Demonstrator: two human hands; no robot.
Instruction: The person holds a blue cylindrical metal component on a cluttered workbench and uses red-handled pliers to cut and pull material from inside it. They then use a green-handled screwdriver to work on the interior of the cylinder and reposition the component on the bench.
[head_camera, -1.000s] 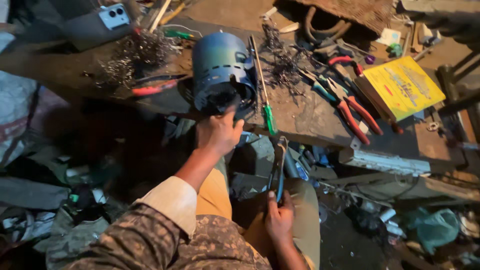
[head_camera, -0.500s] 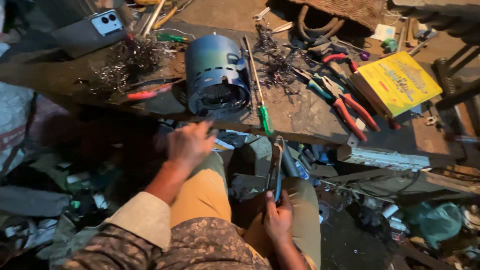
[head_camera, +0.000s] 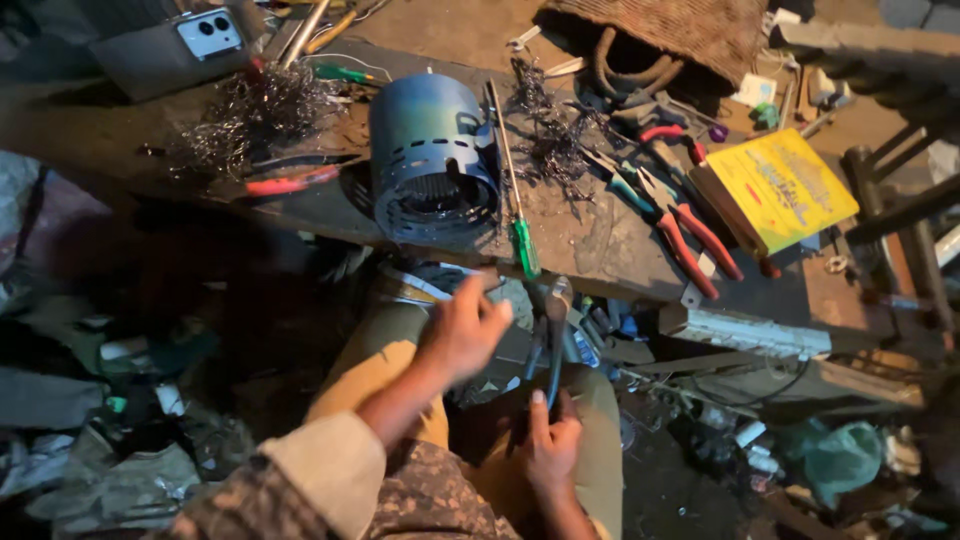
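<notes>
A blue cylindrical motor housing (head_camera: 432, 155) lies on its side on the dark workbench (head_camera: 590, 235), open end toward me. My left hand (head_camera: 462, 330) hovers below the bench edge over my lap, fingers loosely curled, holding nothing that I can see. My right hand (head_camera: 548, 440) grips the blue handles of a pair of pliers (head_camera: 550, 335), jaws pointing up toward the bench. A green-handled screwdriver (head_camera: 512, 185) lies right of the housing, its handle over the bench edge.
Red-handled pliers (head_camera: 690, 235), a yellow booklet (head_camera: 778, 188), tangles of wire scrap (head_camera: 250, 115), a phone (head_camera: 210, 35) and a woven basket (head_camera: 680, 30) crowd the bench. Cluttered debris covers the floor at both sides of my knees.
My left hand has let go of the motor housing and dropped from the bench toward my lap, nearing the pliers. The right hand keeps holding the pliers upright.
</notes>
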